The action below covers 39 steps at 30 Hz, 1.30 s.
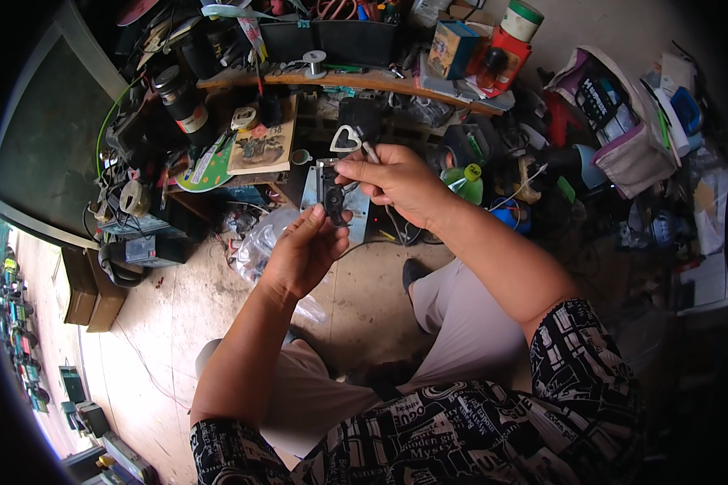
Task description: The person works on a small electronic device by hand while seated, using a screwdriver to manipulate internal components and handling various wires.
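In front of me a small black part (332,194) with a silvery metal top is held upright between both hands. My left hand (309,246) is closed on its lower end, thumb against its face. My right hand (403,184) pinches its upper end between thumb and fingers. A pale heart-shaped loop (346,139) shows just beyond my right fingertips, next to a light rod (370,152). Whether the right hand also grips these, I cannot tell. Behind the black part lies a light grey plate (311,194), partly covered by my hands.
A cluttered wooden shelf (356,79) crosses the far side. A book (263,149) and a dark flask (182,101) stand at the left. Clear plastic bags (263,246) lie on the floor. To the right are a green bottle (464,184) and a fabric bag (635,153).
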### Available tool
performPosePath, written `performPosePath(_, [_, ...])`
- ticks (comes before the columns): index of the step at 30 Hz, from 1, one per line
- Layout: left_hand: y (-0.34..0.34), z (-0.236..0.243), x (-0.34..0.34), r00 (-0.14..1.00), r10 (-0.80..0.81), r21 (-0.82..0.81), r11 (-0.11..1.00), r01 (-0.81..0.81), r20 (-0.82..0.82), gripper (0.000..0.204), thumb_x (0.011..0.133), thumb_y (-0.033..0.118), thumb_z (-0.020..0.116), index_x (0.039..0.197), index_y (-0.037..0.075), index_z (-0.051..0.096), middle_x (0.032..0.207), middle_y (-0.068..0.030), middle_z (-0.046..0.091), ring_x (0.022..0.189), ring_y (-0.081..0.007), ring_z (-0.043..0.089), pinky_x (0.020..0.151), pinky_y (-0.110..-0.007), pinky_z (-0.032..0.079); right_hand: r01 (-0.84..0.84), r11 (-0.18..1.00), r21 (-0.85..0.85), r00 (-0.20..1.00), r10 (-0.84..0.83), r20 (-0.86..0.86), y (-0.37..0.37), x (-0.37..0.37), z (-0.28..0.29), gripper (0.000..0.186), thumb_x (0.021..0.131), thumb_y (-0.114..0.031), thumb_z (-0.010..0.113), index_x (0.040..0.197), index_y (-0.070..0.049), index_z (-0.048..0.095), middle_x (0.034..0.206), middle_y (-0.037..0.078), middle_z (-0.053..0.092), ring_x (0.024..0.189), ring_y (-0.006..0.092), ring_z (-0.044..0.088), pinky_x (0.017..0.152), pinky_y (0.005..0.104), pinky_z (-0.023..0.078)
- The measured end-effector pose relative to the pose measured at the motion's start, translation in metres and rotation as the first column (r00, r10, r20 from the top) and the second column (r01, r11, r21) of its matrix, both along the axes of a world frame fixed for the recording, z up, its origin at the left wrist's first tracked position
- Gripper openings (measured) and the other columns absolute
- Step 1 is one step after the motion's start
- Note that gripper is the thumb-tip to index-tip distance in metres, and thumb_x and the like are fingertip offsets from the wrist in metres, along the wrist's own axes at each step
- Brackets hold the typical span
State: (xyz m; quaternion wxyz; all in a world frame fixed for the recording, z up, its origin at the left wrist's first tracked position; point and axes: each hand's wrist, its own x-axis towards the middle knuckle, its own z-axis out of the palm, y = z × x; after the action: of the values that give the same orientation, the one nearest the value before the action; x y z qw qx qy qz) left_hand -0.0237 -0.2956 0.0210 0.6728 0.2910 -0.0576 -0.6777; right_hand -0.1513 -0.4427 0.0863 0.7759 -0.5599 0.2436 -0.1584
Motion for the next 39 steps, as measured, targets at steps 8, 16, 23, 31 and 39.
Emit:
performPosePath(8, [-0.002,0.006,-0.008,0.841,0.275,-0.062,0.958,-0.28,0.466,0.027,0.084,0.006,0.066,0.108,0.008,0.052,0.089,-0.0021,0.06,0.077,-0.0122,0.057,0.072,-0.026,0.048,0.069,0.998,0.012,0.995,-0.068,-0.069,-0.002,0.002,-0.008,0.02,0.081,-0.019,0.071,0.089,-0.006,0.058,0.081,0.001,0.062,0.058,0.0027,0.041,0.049,0.0168,0.031])
performPosePath(16, [0.002,0.012,-0.01,0.527,0.389,-0.198,0.902,-0.383,0.756,0.041,0.076,-0.006,0.069,0.111,0.004,0.052,0.099,-0.003,0.059,0.086,-0.0109,0.059,0.075,-0.022,0.048,0.052,0.999,-0.001,0.991,-0.052,-0.122,0.004,0.007,-0.009,0.018,0.081,-0.013,0.07,0.093,-0.006,0.06,0.078,-0.003,0.055,0.06,0.0016,0.04,0.045,0.0166,0.025])
performPosePath(23, [0.006,0.021,-0.011,0.578,0.359,-0.129,0.907,-0.4,0.733,0.038,0.079,-0.001,0.069,0.113,0.002,0.052,0.101,-0.0051,0.057,0.088,-0.0127,0.06,0.078,-0.024,0.05,0.034,0.998,0.048,0.999,-0.033,-0.014,-0.002,0.006,-0.01,0.026,0.078,-0.012,0.07,0.101,-0.004,0.062,0.08,-0.001,0.058,0.062,0.0033,0.043,0.05,0.0177,0.029])
performPosePath(31, [0.01,0.01,-0.008,0.683,0.367,-0.098,0.912,-0.399,0.631,0.025,0.081,0.0,0.067,0.103,0.002,0.056,0.095,-0.0045,0.061,0.087,-0.0126,0.06,0.08,-0.024,0.049,0.018,0.994,0.105,0.999,-0.023,0.042,0.006,0.009,-0.013,0.027,0.078,-0.007,0.069,0.103,-0.003,0.059,0.085,0.002,0.06,0.064,0.0037,0.046,0.051,0.0174,0.032])
performPosePath(39, [0.009,0.008,-0.012,0.726,0.36,-0.078,0.917,-0.392,0.585,0.024,0.079,-0.005,0.068,0.098,0.003,0.057,0.096,-0.0038,0.06,0.089,-0.0134,0.061,0.081,-0.024,0.049,0.073,0.997,0.024,0.997,-0.074,0.031,0.013,0.014,-0.016,0.028,0.074,-0.009,0.07,0.099,-0.003,0.058,0.09,0.004,0.06,0.073,0.0084,0.054,0.061,0.0206,0.042])
